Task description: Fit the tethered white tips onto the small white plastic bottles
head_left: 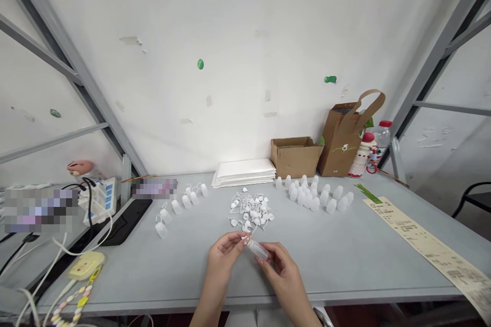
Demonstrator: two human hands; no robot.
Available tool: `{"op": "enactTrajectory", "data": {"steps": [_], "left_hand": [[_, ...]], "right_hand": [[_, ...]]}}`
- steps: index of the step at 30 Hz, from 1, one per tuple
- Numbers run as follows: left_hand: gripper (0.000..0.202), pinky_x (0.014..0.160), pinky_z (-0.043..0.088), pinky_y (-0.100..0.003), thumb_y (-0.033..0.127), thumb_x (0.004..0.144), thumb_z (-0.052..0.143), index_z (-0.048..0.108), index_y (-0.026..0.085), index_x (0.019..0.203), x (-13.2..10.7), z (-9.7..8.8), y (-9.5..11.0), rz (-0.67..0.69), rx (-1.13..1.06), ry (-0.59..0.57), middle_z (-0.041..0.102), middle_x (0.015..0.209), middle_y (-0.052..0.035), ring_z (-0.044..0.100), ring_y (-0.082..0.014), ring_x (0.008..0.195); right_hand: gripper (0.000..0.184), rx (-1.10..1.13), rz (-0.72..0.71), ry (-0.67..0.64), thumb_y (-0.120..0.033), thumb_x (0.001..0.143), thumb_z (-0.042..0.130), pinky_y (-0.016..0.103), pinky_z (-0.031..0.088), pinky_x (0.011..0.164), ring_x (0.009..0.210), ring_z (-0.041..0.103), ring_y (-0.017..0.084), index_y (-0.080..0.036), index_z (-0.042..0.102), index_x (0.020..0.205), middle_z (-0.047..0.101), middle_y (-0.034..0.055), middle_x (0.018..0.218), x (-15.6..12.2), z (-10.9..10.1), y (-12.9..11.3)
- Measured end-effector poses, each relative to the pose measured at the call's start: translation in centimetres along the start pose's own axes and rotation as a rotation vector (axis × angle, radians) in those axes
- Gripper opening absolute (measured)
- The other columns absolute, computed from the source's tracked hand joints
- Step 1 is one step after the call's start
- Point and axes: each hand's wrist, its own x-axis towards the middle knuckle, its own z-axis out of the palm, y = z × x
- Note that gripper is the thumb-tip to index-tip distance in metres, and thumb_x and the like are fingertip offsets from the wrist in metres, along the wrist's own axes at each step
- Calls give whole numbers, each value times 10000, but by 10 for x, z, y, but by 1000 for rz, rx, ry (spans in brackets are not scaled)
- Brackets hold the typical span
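A small translucent plastic bottle (258,249) lies tilted between my two hands above the table's front part. Finger and thumb of my left hand (224,255) pinch a white cap at the bottle's neck end; the fingers partly hide it. My right hand (283,266) grips the bottle near its base. Just beyond my hands is a loose pile of white caps with looped straps (253,208). On the left stands a slanting row of bottles with looped caps (176,207). Several bottles without straps (307,195) stand grouped on the right.
White flat sheets (244,171) are stacked against the wall, beside an open cardboard box (297,158) and a brown paper bag (337,143). A long printed paper strip (425,245) crosses the right side. A black phone (126,222), cables and a power strip (102,199) occupy the left.
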Motion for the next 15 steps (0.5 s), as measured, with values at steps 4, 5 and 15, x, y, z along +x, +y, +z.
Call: {"op": "enactTrajectory", "data": {"steps": [4, 5, 15], "left_hand": [[268, 783, 471, -304, 338, 533, 739, 678, 153, 717, -1, -1, 0, 10, 11, 7, 714, 828, -91, 626, -217, 839], [267, 783, 470, -308, 340, 540, 736, 679, 152, 721, -2, -1, 0, 14, 22, 4, 713, 833, -92, 625, -219, 839], [177, 854, 427, -337, 322, 608, 692, 683, 174, 703, 0, -7, 0, 103, 107, -94, 705, 856, -82, 591, -243, 933]], "right_hand": [[218, 30, 18, 32, -356, 723, 611, 262, 456, 664, 689, 533, 167, -198, 635, 871, 580, 33, 749, 0, -1, -5], [222, 35, 31, 26, -369, 721, 613, 265, 452, 665, 692, 532, 171, -200, 640, 864, 582, 34, 744, 0, -1, -5], [356, 199, 158, -236, -513, 820, 425, 211, 326, 474, 466, 388, 91, -175, 530, 779, 424, -57, 522, 0, -3, -8]]}}
